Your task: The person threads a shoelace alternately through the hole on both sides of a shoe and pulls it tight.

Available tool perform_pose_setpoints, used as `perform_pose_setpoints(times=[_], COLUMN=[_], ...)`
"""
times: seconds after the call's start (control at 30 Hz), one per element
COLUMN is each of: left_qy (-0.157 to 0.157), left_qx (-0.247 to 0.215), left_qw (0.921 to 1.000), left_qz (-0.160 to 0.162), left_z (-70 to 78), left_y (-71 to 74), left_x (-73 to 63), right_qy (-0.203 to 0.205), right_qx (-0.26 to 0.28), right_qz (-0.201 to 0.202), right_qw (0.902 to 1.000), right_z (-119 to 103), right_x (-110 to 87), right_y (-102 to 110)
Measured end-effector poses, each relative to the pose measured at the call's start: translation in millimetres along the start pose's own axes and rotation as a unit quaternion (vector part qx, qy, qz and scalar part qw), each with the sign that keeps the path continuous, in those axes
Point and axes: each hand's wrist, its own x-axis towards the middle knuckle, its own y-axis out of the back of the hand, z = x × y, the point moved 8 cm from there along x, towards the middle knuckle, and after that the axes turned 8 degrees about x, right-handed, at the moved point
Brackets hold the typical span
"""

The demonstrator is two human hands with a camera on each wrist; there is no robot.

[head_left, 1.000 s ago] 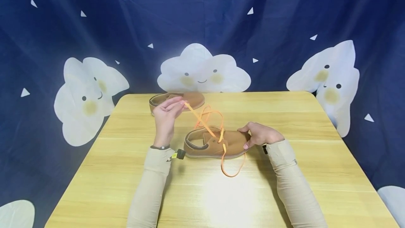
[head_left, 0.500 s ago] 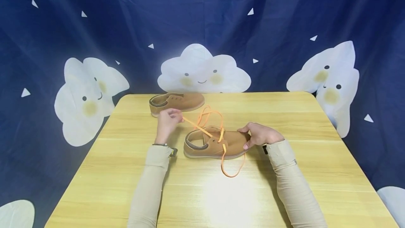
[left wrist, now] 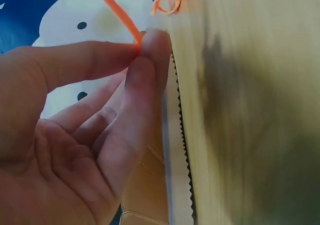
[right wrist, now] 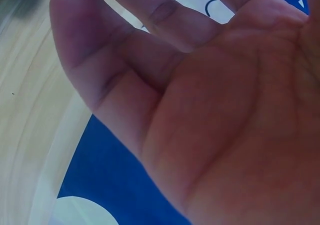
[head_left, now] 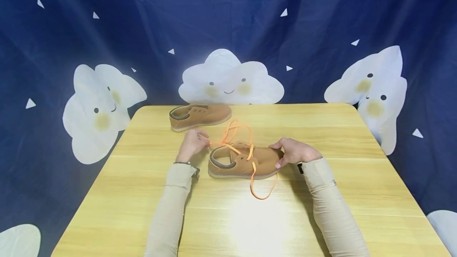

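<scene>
A brown shoe (head_left: 265, 162) lies sole down on the table, its toe pointing right. An orange shoelace (head_left: 232, 146) is threaded through its front eyelets, with one loop hanging toward the near side and more loops spread behind. My left hand (head_left: 192, 144) pinches one end of the lace left of the shoe's opening; the left wrist view shows the orange lace (left wrist: 120, 15) between thumb and fingertips. My right hand (head_left: 294, 152) grips the shoe's toe, thumb on the near side and fingers across the top. In the right wrist view the palm (right wrist: 225, 110) hides the shoe.
A second brown shoe (head_left: 210, 115), with bare eyelets and no lace showing, stands at the table's back left, just beyond my left hand. The wooden table (head_left: 125, 209) reaches back to a dark blue curtain (head_left: 303, 31) printed with white clouds.
My left hand has come down toward the table, bringing the pinched lace end from high above the shoe to low beside it. The right hand and the gripped shoe stay in place.
</scene>
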Motion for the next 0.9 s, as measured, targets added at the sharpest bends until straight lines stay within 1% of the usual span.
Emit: perform_pose_setpoints(times=[0.07, 0.13, 0.23, 0.27, 0.33, 0.4, 0.5, 0.6, 0.67, 0.73, 0.8, 0.9], left_qy=[0.0, 0.001, -0.008, -0.013, -0.027, -0.047, -0.084, -0.12, -0.136, -0.154, -0.165, -0.18], left_qx=[0.001, 0.002, -0.004, -0.006, -0.017, -0.036, -0.075, -0.112, -0.127, -0.138, -0.142, -0.129], left_qw=[0.9999, 0.9998, 0.9999, 0.9999, 0.9995, 0.998, 0.9928, 0.9851, 0.9815, 0.978, 0.9761, 0.9747], left_qz=[-0.014, -0.02, -0.013, -0.007, 0.009, 0.024, 0.041, 0.051, 0.046, 0.029, 0.005, -0.03], left_z=[-0.4, -0.3, 4.2, 7.0, 15.1, 26.0, 44.8, 64.6, 76.9, 89.1, 97.9, 107.6], left_y=[-1.3, -0.9, 3.8, 6.3, 12.0, 17.7, 25.0, 31.7, 33.1, 30.5, 23.4, 9.5], left_x=[0.4, 0.6, -1.9, -3.2, -6.9, -11.7, -19.7, -29.6, -36.9, -44.7, -50.9, -58.2], right_qy=[0.003, 0.005, -0.006, -0.004, -0.003, 0.008, 0.044, 0.071, 0.074, 0.07, 0.061, 0.047], right_qx=[0.001, 0.0, -0.015, -0.024, -0.036, -0.035, -0.007, 0.025, 0.04, 0.051, 0.059, 0.076], right_qz=[-0.001, -0.003, 0.013, 0.022, 0.047, 0.072, 0.096, 0.104, 0.108, 0.108, 0.111, 0.121], right_qw=[1.0, 1.0, 0.9998, 0.9995, 0.9983, 0.9968, 0.9944, 0.9917, 0.9906, 0.9904, 0.9902, 0.9886], right_z=[-1, -3, -5, -7, -13, -22, -37, -47, -49, -49, -47, -44], right_x=[-0.3, -0.9, -3.2, -4.6, -7.9, -11.2, -14.2, -14.4, -14.1, -13.5, -12.8, -11.3], right_y=[1, 1, 4, 6, 9, 10, 5, -6, -15, -25, -34, -44])
